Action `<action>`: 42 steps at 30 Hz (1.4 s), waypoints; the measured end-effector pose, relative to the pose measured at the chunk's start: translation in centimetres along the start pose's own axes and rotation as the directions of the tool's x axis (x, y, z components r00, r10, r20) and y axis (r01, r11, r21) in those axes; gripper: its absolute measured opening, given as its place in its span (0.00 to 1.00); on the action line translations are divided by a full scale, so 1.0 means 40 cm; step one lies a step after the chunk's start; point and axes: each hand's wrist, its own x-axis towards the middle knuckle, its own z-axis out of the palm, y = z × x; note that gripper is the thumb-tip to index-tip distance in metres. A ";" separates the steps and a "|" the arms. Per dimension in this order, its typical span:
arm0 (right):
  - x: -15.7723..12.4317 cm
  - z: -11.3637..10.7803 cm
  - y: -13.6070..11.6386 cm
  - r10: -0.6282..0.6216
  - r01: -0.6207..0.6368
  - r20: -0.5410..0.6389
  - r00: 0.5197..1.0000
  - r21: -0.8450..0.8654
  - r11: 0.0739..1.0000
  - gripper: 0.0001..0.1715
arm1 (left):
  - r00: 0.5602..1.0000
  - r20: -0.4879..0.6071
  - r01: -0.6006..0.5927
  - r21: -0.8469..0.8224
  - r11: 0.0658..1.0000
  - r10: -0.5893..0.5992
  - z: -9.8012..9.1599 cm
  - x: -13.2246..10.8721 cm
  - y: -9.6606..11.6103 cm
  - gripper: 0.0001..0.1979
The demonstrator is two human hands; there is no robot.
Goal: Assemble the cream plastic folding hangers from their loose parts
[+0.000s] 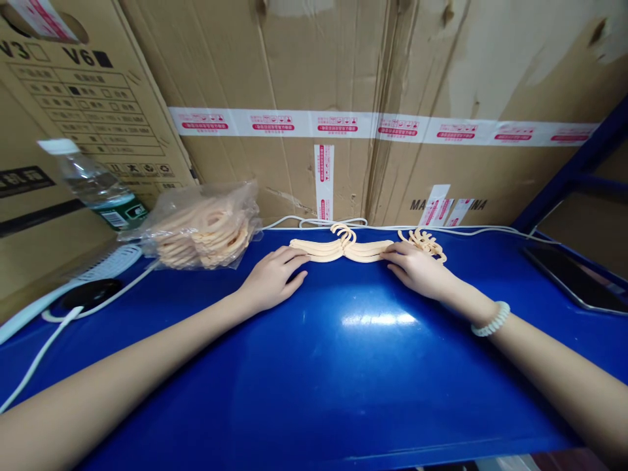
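Observation:
A small stack of cream-coloured clothes hangers lies on the blue tabletop, hooks pointing away from me. My left hand rests at the stack's left end; its fingertips touch the hangers while the thumb stays apart on the table side. At the right end, my right hand lays its fingertips on the hangers, thumb likewise apart. Both hands have outstretched fingers and do not close around anything. Just behind my right hand sits a bunch of more hanger hooks, their bodies largely hidden by the hand.
A clear plastic bag of hangers stands to the left, beside a water bottle. White cables run along the back edge below cardboard. A black phone-like slab lies far right; a black round object lies left.

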 end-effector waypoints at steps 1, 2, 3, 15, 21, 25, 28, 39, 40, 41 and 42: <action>0.001 -0.008 0.004 0.001 -0.001 -0.005 1.000 0.010 1.000 0.17 | 1.000 -0.004 0.003 -0.006 1.000 -0.003 -0.001 0.000 0.001 0.15; 0.003 -0.019 0.011 0.009 -0.009 -0.015 1.000 0.016 1.000 0.17 | 1.000 -0.007 0.003 -0.012 1.000 -0.003 -0.001 0.000 0.002 0.15; 0.003 -0.033 0.020 0.026 -0.026 -0.033 0.999 0.017 1.000 0.17 | 1.000 -0.011 0.000 -0.017 1.000 0.000 -0.002 0.000 0.003 0.15; -0.056 -0.146 0.211 0.244 -0.233 0.074 0.967 -0.134 0.963 0.13 | 0.998 -0.042 -0.046 -0.082 0.996 0.043 -0.001 0.002 0.005 0.14; -0.062 -0.139 0.227 0.275 -0.253 0.105 0.956 -0.186 0.949 0.14 | 0.999 -0.030 -0.024 -0.123 0.992 0.020 -0.001 0.003 0.003 0.16; -0.056 -0.097 0.202 0.277 -0.252 0.054 0.959 -0.282 0.926 0.20 | 1.000 -0.021 -0.023 -0.123 0.992 0.021 -0.001 0.004 0.003 0.16; -0.052 -0.065 0.192 0.277 -0.233 0.081 0.958 -0.345 0.909 0.22 | 1.000 -0.022 -0.024 -0.123 0.992 0.021 -0.001 0.003 0.003 0.16; -0.052 -0.034 0.208 0.203 -0.189 0.016 0.979 -0.299 0.935 0.16 | 1.000 0.004 -0.030 -0.093 0.995 0.031 0.002 0.004 -0.002 0.16; -0.052 -0.033 0.208 0.192 -0.179 0.012 0.981 -0.306 0.935 0.16 | 1.000 0.006 -0.030 -0.093 0.995 0.031 0.002 0.004 -0.003 0.16; -0.053 -0.033 0.207 0.187 -0.179 -0.002 0.982 -0.306 0.935 0.16 | 1.000 0.007 -0.030 -0.093 0.995 0.031 0.002 0.004 -0.003 0.16; -0.053 -0.032 0.206 0.190 -0.191 -0.031 0.981 -0.297 0.936 0.17 | 0.999 0.005 -0.032 -0.094 0.995 0.032 0.002 0.004 -0.003 0.16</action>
